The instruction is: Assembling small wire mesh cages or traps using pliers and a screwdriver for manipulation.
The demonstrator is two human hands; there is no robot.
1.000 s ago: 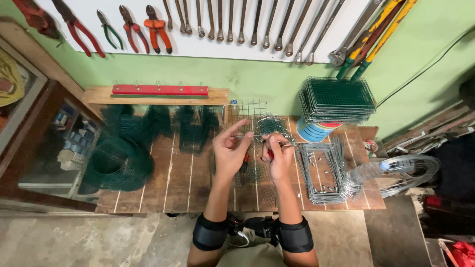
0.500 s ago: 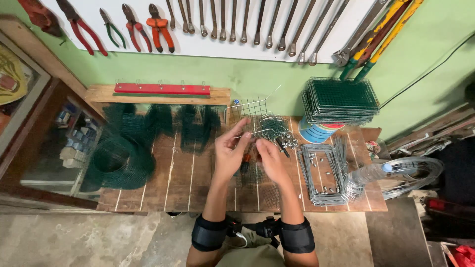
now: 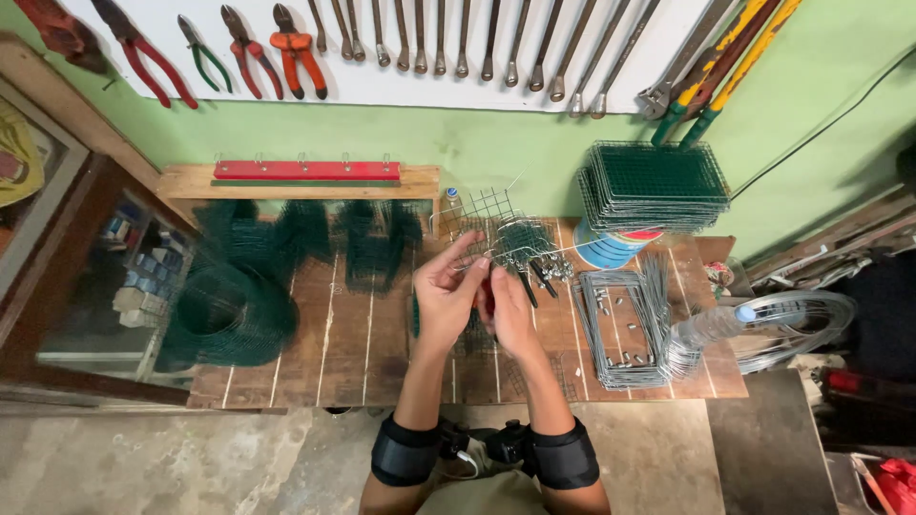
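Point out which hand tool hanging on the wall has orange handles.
The orange-handled cutters, hanging rightmost among the pliers; the long-handled pair and the pliers beside them are red, another green.

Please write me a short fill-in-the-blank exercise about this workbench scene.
1. The roll of green wire mesh lies at the ______ end of the wooden bench.
2. The stack of green mesh panels rests on a ______ container.
3. The left hand and right hand meet over the ______ of the bench.
4. The pliers hang on the ______.

Missing words: left; blue; middle; wall
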